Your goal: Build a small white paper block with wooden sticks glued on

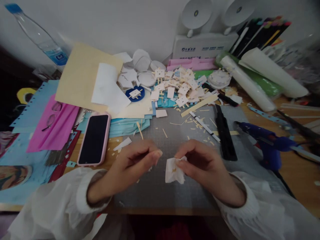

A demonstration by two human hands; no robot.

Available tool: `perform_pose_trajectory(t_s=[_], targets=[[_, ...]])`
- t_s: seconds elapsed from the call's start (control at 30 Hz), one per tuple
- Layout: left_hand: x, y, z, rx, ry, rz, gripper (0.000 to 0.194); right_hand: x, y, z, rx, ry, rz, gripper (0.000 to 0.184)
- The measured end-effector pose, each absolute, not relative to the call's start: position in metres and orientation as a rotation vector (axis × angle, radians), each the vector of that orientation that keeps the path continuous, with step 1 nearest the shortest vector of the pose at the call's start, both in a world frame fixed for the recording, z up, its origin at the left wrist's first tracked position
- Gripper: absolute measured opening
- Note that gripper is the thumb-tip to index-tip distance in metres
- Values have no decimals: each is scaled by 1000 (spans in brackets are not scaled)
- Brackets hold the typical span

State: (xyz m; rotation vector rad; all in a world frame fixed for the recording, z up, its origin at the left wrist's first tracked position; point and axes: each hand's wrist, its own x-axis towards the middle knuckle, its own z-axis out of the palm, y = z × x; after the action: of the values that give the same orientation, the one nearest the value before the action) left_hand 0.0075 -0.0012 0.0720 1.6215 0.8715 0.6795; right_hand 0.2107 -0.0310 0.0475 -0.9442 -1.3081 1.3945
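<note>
My right hand (202, 163) pinches a small crumpled white tissue (172, 172) between thumb and fingers. The tissue hangs over the grey cutting mat (160, 196) and has a small yellowish spot near its middle. To its left, apart from it, is my left hand (136, 160), thumb and fingertips pressed together; whatever they may hold is hidden. Beyond both hands lie small square paper pieces with drawn faces and stick limbs (181, 100), heaped at the back of the mat. One such figure (135, 93) rests on a dark blue disc (140, 97).
A phone (93, 140) lies left of my left hand. A black cutter (225, 133), a white pen (205, 126) and a blue glue gun (268, 143) are on the right. Paper sheets (85, 76), glasses (51, 118) and a bottle (37, 35) occupy the left; wrapped rolls (247, 81) lie back right.
</note>
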Motion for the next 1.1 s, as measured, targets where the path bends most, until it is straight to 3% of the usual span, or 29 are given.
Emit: perform_pose_trajectory(t_s=[0.2,0.4,0.8,0.93,1.1], targets=[[7,-7,53,1481,849,699,51,210,-32,47,-1036,-1421,1353,3],[11,-13,43,1586,694,705,35,204,-34,40,-1047,-1419,1478,9],[7,-16,31,1761,852,855,27,199,-39,33,-1029,-1257,1614,7],[9,-15,31,1659,837,833,28,197,-38,28,-1097,-1254,1647,12],[10,-11,28,1233,700,841,13,197,-35,27,-1072,-1163,1784,17]])
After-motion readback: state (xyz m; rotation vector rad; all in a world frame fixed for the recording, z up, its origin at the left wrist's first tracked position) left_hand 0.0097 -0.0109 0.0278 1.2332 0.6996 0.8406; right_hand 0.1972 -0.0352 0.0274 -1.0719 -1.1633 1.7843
